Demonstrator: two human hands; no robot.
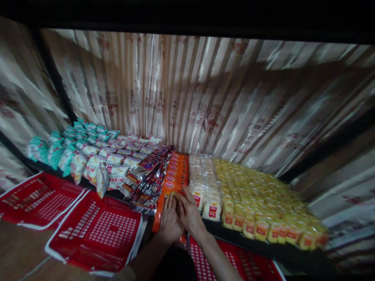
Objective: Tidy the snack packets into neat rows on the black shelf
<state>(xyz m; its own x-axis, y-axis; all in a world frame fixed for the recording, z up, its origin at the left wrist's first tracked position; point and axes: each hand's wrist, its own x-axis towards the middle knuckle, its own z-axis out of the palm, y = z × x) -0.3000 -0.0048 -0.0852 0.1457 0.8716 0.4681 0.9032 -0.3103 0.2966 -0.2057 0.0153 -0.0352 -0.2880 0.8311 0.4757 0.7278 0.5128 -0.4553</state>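
Orange snack packets (172, 177) lie in a flat, overlapping row on the dark shelf, running back toward the curtain. My left hand (170, 220) rests on the front end of that row, palm down and fingers stretched forward. Close beside it, my right hand (190, 212) touches the row's right side with its fingers extended. Neither hand is seen gripping anything; the packet surface under the palms is hidden. Dark purple-red shiny packets (149, 181) lie in a slanted pile just left. On the right stand clear-wrapped white bread pieces (211, 208) with red labels.
White striped bags (117, 175) and teal bags (54, 154) fill the shelf's left. Yellow wrapped cakes (263, 210) fill its right. Red baskets (99, 230) sit below the front edge. A printed curtain (175, 89) hangs behind; a dark beam (187, 23) crosses overhead.
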